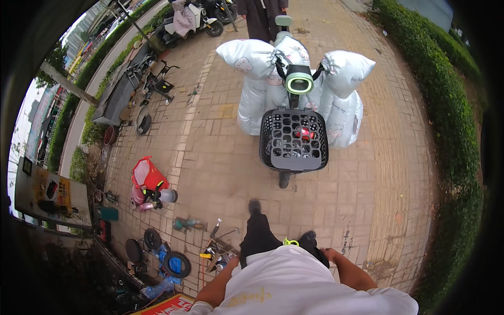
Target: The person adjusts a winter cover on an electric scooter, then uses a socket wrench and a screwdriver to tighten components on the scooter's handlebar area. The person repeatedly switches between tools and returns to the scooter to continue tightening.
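My left hand (234, 261) hangs beside my left thigh, above a wooden tray of hand tools (219, 250) on the ground; its fingers are mostly hidden. At my right thigh is my right hand (329, 254), too small in view to show its fingers clearly. Neither hand visibly holds a thing. Ahead of me stands an electric scooter (284, 179), facing me, with a black front basket (294, 163) and a green-ringed headlight (299, 83). A puffy white printed wind cover (252, 100) drapes its front and handlebars. Something red (304, 133) shows in the basket.
A person in dark clothes (260, 18) stands behind the scooter. To my left lie a red bag (149, 173), a green power tool (187, 224) and small wheels (177, 264). Parked scooters (184, 23) are at the far left; a hedge (436, 79) lines the right side.
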`<state>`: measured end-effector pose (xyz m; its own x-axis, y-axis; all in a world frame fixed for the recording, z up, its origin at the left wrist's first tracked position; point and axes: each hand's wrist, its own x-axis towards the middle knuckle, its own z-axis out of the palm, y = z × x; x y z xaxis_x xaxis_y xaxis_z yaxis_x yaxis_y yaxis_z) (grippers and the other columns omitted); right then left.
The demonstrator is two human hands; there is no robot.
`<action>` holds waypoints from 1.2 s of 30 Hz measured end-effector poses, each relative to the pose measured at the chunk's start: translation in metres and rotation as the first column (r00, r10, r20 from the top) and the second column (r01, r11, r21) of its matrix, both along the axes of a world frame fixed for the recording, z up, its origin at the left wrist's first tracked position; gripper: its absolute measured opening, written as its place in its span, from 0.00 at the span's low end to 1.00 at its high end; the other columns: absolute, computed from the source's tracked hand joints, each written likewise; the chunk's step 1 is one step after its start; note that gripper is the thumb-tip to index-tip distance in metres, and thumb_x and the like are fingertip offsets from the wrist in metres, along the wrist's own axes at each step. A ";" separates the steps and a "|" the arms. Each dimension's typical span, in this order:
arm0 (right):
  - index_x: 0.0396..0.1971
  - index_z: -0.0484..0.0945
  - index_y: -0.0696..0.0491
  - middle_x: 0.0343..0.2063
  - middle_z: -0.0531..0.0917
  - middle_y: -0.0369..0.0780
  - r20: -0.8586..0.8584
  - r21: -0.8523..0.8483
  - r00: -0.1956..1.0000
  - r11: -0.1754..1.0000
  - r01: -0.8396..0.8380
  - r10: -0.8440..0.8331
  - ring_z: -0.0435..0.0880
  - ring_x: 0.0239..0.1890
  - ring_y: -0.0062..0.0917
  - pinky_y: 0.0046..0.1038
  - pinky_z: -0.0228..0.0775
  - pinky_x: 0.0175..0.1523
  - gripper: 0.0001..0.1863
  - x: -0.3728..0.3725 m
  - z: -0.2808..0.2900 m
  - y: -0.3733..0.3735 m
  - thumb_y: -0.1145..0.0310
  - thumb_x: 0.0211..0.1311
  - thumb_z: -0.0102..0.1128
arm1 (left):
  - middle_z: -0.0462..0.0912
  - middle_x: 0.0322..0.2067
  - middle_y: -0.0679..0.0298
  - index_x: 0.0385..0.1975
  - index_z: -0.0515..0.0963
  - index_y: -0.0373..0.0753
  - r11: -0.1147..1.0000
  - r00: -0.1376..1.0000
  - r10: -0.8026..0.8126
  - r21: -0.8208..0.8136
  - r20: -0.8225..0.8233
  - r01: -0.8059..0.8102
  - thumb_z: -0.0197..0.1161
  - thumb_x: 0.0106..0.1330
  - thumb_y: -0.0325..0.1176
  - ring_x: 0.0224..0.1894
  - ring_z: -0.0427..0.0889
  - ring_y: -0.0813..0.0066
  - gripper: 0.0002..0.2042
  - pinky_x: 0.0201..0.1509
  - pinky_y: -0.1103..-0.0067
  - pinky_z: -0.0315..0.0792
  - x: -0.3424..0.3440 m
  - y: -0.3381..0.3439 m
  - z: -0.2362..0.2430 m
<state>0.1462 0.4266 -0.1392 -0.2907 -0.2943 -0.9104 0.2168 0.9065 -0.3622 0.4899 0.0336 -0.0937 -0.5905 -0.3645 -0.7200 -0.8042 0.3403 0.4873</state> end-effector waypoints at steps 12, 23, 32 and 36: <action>0.44 0.83 0.54 0.44 0.84 0.50 -0.438 -0.088 0.695 0.742 -0.664 0.570 0.81 0.49 0.46 0.38 0.73 0.55 0.18 -0.097 0.060 -0.363 0.59 0.63 0.52 | 0.82 0.38 0.46 0.41 0.81 0.37 0.902 0.903 0.428 0.048 0.032 -0.429 0.53 0.60 0.25 0.45 0.79 0.42 0.12 0.48 0.59 0.74 0.044 -0.139 -0.032; 0.44 0.82 0.59 0.42 0.84 0.52 -0.374 -0.108 0.870 0.916 -0.385 0.322 0.82 0.48 0.45 0.36 0.72 0.55 0.23 -0.200 0.108 -0.705 0.54 0.62 0.58 | 0.82 0.29 0.63 0.44 0.77 0.30 0.187 0.163 0.981 0.292 -0.104 -0.938 0.58 0.69 0.34 0.27 0.79 0.76 0.13 0.28 0.81 0.70 -0.080 -0.548 -0.024; 0.41 0.84 0.57 0.38 0.85 0.51 -0.444 -0.124 0.815 0.875 -0.468 0.373 0.84 0.45 0.43 0.37 0.74 0.51 0.22 -0.372 0.047 -1.011 0.52 0.61 0.57 | 0.85 0.39 0.62 0.47 0.80 0.34 0.530 0.544 0.839 0.193 0.024 -0.826 0.55 0.70 0.41 0.38 0.81 0.72 0.17 0.41 0.75 0.73 -0.233 -0.682 0.026; 0.41 0.83 0.58 0.39 0.85 0.50 -0.465 -0.204 0.812 0.850 -0.486 0.352 0.84 0.45 0.41 0.36 0.74 0.52 0.22 -0.443 0.065 -1.170 0.54 0.59 0.59 | 0.84 0.36 0.64 0.48 0.78 0.36 0.186 0.227 0.962 0.242 0.152 -0.952 0.54 0.70 0.41 0.35 0.81 0.74 0.17 0.36 0.75 0.71 -0.237 -0.733 0.019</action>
